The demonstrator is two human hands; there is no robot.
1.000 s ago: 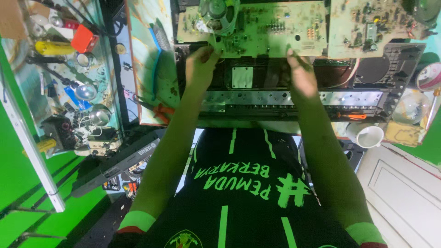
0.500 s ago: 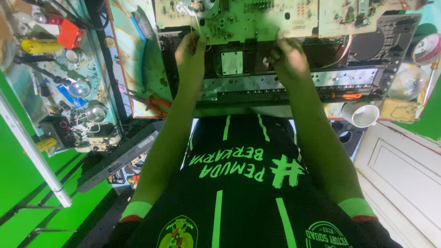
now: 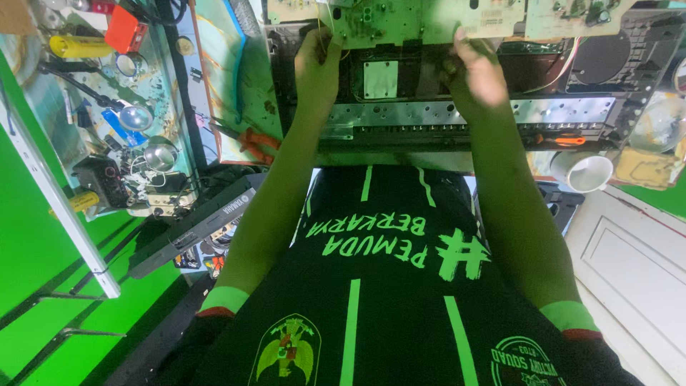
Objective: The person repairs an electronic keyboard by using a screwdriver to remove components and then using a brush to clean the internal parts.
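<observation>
A pale green circuit board [image 3: 421, 18] lies across the top of an open black electronics chassis [image 3: 629, 64] at the top of the head view. My left hand [image 3: 318, 64] grips the board's near edge at its left part, fingers curled onto it. My right hand [image 3: 475, 71] holds the same edge further right, fingers bent over the rim. Below the hands a silver ribbed metal bar [image 3: 429, 114] runs across the chassis. A small grey square part [image 3: 380, 78] sits between my hands.
Orange-handled pliers [image 3: 254, 143] lie left of the chassis, and an orange screwdriver [image 3: 564, 141] rests on its front right. A white cup [image 3: 589, 171] stands at the right. A cluttered glass shelf [image 3: 107, 107] with tools fills the left, a long black device [image 3: 193, 225] below it.
The board and both hands sit higher in the view than a second ago. My hands stay on the board's near edge, the right one slightly more curled.
</observation>
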